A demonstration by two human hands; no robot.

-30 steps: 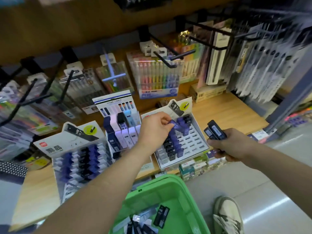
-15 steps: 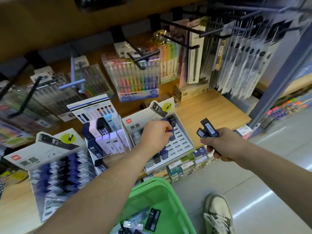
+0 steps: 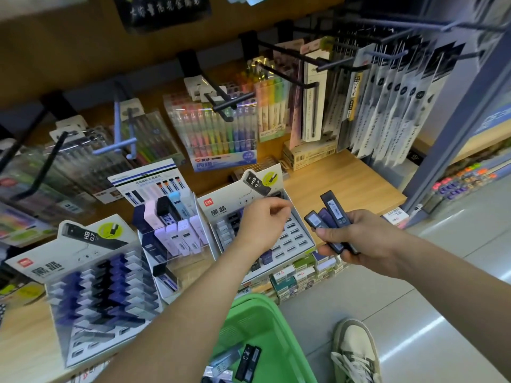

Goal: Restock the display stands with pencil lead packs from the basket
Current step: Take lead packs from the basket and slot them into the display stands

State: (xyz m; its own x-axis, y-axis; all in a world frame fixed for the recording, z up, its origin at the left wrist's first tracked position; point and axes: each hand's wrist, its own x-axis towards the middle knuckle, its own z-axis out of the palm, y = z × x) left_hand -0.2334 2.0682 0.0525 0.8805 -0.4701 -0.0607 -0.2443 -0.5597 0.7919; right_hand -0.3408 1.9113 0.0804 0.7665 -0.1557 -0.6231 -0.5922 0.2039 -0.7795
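Note:
My left hand (image 3: pixel 262 225) hovers over the right white display stand (image 3: pixel 300 240), fingers loosely curled with nothing visible in them. That stand has several dark and purple lead packs (image 3: pixel 266 257) in its left slots, while its right slots are bare. My right hand (image 3: pixel 359 239) grips three dark lead packs (image 3: pixel 330 217), fanned out, to the right of the stand. The green basket (image 3: pixel 257 322) sits low in front, with loose packs (image 3: pixel 249 364) inside. A fuller left display stand (image 3: pixel 91 288) stands on the wooden shelf.
A clear middle stand (image 3: pixel 171 233) holds pastel lead cases. Black peg hooks (image 3: pixel 221 106) with hanging pen sets jut out above the stands. Small boxes (image 3: pixel 298 275) line the shelf's front edge. My shoe (image 3: pixel 356 352) is on the grey floor at right.
My left hand was pushing a purple pack into the right stand; it has since lifted off with nothing in it. The view swung closer and left. My right hand still holds its packs.

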